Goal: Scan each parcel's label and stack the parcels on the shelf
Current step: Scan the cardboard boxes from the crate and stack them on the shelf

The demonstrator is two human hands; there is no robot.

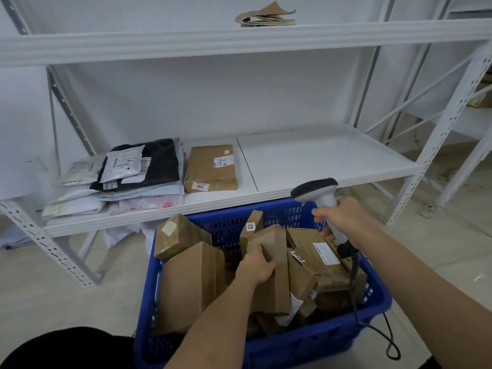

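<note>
Left hand (257,267) down in the blue basket (266,342), fingers curled round a tall cardboard box (271,265) standing among the other parcels. Right hand (343,217) wrapped tight on the scanner (319,198), raised above the basket rim. On the shelf (319,158), a brown parcel (211,169) beside stacked mailing bags (127,177).

Crate (266,344) on floor, directly in front of shelf (319,161), packed with boxes. Left hand (257,267) grips upright box (271,265) mid-crate; right hand (343,217) holds scanner (319,195) over crate's right rear. Shelf left end: stack of mailers (119,182), boxed parcel (210,169) just right of it. Top shelf: folded paper (266,16).
</note>
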